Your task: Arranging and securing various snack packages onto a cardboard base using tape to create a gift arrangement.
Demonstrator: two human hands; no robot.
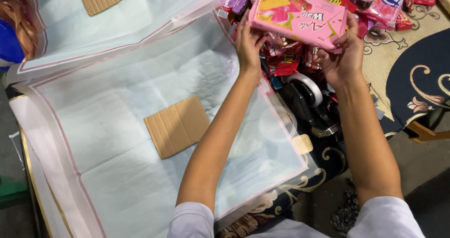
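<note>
Pink wafer box (297, 15) is held up at the far right over the snack pile (290, 55), left hand (248, 43) and right hand (342, 55) each gripping an end, fingers curled round it. Cardboard square (177, 125) sits near-left on pale wrapping sheet (117, 172).

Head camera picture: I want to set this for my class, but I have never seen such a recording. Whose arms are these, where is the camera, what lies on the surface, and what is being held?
There is no machine here. The camera sits on a person's head and looks down, so the two bare arms are that person's own. The left hand and right hand together hold a flat pink cardboard snack box by its two ends, above a pile of red and pink snack packets. On the patterned dark carpet lie pale translucent wrapping sheets with pink borders; a brown corrugated cardboard square rests on the nearer sheet. Beside the sheet stands a black tape dispenser with a white roll.
</note>
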